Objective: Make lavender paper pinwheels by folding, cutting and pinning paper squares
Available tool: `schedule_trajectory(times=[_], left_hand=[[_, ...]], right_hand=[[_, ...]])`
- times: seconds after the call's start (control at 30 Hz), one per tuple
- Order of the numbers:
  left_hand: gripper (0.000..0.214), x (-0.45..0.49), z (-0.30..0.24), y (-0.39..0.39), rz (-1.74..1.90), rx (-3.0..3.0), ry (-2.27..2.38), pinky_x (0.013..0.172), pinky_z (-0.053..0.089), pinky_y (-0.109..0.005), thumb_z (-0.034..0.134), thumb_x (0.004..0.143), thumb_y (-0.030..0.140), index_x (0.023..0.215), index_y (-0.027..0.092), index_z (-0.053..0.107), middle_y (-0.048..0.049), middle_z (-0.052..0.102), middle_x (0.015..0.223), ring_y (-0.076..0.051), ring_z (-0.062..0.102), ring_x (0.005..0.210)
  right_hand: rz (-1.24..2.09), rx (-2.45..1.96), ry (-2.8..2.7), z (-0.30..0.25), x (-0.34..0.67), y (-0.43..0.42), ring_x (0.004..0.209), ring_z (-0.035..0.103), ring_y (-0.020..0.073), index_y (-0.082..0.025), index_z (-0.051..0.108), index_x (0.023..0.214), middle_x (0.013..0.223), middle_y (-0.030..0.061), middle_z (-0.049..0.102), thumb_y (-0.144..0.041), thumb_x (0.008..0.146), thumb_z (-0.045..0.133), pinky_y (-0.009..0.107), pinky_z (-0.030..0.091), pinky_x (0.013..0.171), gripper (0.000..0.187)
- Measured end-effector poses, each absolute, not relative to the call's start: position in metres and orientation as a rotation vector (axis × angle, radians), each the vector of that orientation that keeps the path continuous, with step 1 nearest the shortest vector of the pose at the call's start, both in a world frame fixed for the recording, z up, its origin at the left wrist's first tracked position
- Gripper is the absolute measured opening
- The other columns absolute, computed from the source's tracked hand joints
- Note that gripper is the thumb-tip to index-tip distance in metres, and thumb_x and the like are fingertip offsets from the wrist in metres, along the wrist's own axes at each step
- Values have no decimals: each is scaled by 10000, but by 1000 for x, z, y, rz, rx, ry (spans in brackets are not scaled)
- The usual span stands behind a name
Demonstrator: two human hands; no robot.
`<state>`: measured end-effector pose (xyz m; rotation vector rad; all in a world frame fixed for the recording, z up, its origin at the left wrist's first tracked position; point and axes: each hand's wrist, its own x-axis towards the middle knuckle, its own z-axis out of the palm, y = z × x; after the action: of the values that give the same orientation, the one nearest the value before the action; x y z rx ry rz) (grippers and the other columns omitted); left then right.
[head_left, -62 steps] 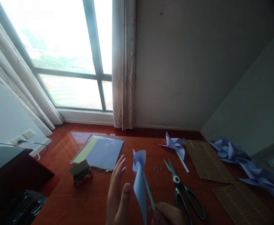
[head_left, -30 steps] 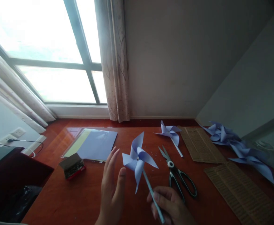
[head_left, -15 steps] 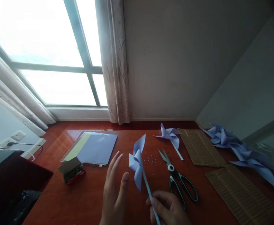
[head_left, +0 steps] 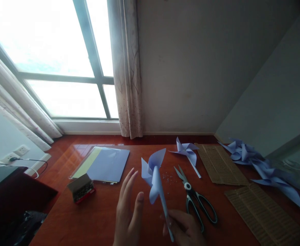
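A pale blue-violet paper pinwheel (head_left: 153,172) is held up over the table by its stick, with my right hand (head_left: 182,227) closed around the lower part. To the left of its blades is my left hand (head_left: 129,208), fingers stretched and thumb apart, with nothing in it. Scissors (head_left: 188,187) with dark handles lie on the table right of the pinwheel, blades slightly parted. Behind them another pinwheel (head_left: 184,150) rests on the table. Tiny scraps (head_left: 167,177) are scattered between the held pinwheel and the scissors.
Stacked paper sheets (head_left: 109,164) and a small open box (head_left: 80,189) are on the left of the wooden table (head_left: 101,218). On the right lie cardboard pieces (head_left: 219,164) and several more pinwheels (head_left: 244,152). A window and curtain (head_left: 129,112) stand behind.
The pinwheel's blades have turned around, and its stick has tilted in my right hand. My left hand stays open beside it. The view has shifted slightly.
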<state>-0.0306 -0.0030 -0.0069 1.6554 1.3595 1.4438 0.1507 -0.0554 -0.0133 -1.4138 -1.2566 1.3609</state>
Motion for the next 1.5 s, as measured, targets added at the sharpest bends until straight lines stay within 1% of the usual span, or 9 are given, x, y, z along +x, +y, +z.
schedule_trajectory(times=[0.13, 0.3, 0.53, 0.63, 0.83, 0.97, 1.07, 1.33, 1.5], left_hand=[[456, -26, 0, -7, 1472, 1634, 1344, 1219, 329, -496, 502, 1011, 337, 1467, 339, 488, -49, 460, 1578, -269, 387, 1485], [433, -22, 8, -10, 1554, 1563, 1333, 1212, 345, -487, 505, 1007, 363, 1438, 326, 531, -54, 490, 1556, -282, 410, 1471], [453, -26, 6, -13, 1557, 1611, 1309, 1209, 355, -488, 506, 1005, 349, 1456, 305, 516, -70, 490, 1557, -288, 411, 1471], [448, -23, 8, -15, 1568, 1589, 1313, 1203, 366, -492, 510, 1000, 364, 1443, 299, 532, -71, 499, 1550, -297, 416, 1467], [437, -17, 12, -17, 1590, 1607, 1297, 1191, 372, -480, 484, 1007, 331, 1438, 277, 532, -86, 505, 1533, -292, 429, 1450], [387, -18, 13, -20, 1661, 1713, 1364, 1055, 483, -394, 538, 975, 257, 1355, 284, 609, -83, 572, 1364, -264, 561, 1265], [452, -17, 13, -24, 1638, 1932, 1341, 936, 509, -334, 520, 957, 159, 1369, 321, 608, -80, 542, 1271, -225, 582, 1130], [559, -9, 14, -32, 1420, 2171, 1279, 1007, 496, -457, 503, 930, 190, 1482, 283, 497, -149, 488, 1348, -308, 526, 1209], [574, -8, 7, -31, 1466, 2142, 1234, 983, 514, -432, 524, 908, 188, 1474, 282, 510, -148, 494, 1321, -305, 536, 1197]], right_hand=[[1203, -1392, -1367, -19, 154, -53, 642, 503, 162, -183, 697, 739, 696, 36, 575, -689, 924, 483, 269, 349, 600, 580], [1177, -1318, -1426, -21, 155, -52, 632, 496, 158, -193, 697, 783, 714, 33, 568, -620, 955, 493, 271, 380, 614, 503], [1118, -1323, -1419, -35, 153, -51, 560, 467, 130, -184, 694, 775, 718, 35, 574, -643, 960, 455, 261, 378, 553, 549], [1091, -1312, -1492, -48, 156, -49, 529, 467, 129, -184, 725, 851, 705, 38, 577, -634, 969, 429, 256, 361, 509, 551], [1023, -1297, -1555, -55, 158, -47, 569, 526, 139, -196, 736, 888, 699, 35, 583, -558, 1000, 415, 249, 380, 546, 497], [1133, -1325, -1470, -43, 156, -49, 566, 494, 127, -184, 710, 840, 705, 24, 563, -583, 991, 444, 248, 357, 539, 503], [1201, -1320, -1440, -34, 155, -51, 620, 503, 138, -173, 681, 784, 715, 28, 554, -583, 992, 449, 252, 363, 576, 515], [1220, -1340, -1442, -22, 151, -53, 613, 464, 132, -178, 655, 783, 696, 9, 525, -565, 980, 493, 249, 350, 568, 464], [1143, -1327, -1482, -29, 152, -52, 584, 503, 142, -187, 655, 765, 687, 20, 569, -567, 970, 497, 251, 380, 557, 460]])
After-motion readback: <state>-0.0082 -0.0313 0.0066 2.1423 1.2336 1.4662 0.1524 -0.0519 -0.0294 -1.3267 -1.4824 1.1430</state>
